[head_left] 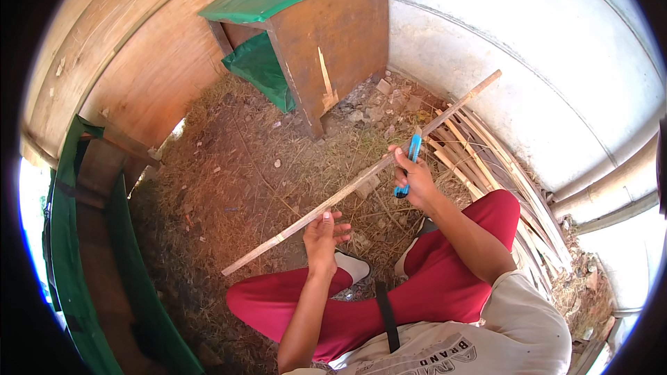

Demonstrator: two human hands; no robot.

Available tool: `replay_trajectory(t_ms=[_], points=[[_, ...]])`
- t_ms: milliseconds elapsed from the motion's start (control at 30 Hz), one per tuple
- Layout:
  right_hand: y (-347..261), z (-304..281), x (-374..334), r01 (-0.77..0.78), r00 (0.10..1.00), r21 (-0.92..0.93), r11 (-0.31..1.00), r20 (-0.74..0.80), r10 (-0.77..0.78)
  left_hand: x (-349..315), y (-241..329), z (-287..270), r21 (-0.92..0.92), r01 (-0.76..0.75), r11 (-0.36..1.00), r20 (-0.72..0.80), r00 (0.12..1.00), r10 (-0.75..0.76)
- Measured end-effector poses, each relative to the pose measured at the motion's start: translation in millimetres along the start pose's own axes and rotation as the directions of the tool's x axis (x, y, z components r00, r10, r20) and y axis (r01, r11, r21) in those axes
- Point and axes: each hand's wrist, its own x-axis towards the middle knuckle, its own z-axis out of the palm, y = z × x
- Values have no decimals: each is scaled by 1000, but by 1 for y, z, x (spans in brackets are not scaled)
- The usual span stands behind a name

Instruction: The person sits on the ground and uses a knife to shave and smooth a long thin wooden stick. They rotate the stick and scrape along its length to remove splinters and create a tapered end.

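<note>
A long, narrow bamboo strip (299, 226) slants across in front of me, its near end low on the left and its far end high on the right. My left hand (322, 242) pinches it near the middle, thumb tip against the strip, other fingers loosely spread. My right hand (417, 179) is closed around a blue utility knife (415, 148) held upright, its tip beside the strip. The thumb and fingers of that hand also touch the strip. Whether the blade is out is too small to tell.
Beside my right knee lies a pile of split bamboo strips (479, 156). Ahead stands a brown wooden cabinet (340, 42) with a green cover. Another green-covered wooden piece (101, 173) is at left. White sheeting (500, 21) walls the right. Dry grass and stones litter the dirt floor (236, 160).
</note>
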Motion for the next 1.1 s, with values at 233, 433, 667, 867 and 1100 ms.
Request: replay_trajectory(t_ms=[233,433,667,867,1100], points=[[3,9,-8,-12,999,-41,999,32,13,3,2,-7,-134,33,990,-66,997,-43],[11,23,-14,-20,998,-29,999,64,21,-34,25,-2,762,-297,576,209,954,216],[1,66,-42,7,968,-44,999,252,5,-6,87,20,785,-532,-317,616,613,495],[-6,42,-41,164,985,-40,986,67,-161,-73,99,-23,873,-469,131,405,849,340],[-9,18,-30,0,999,-23,1000,-52,-1,-164,41,-49,924,-121,362,111,993,49]])
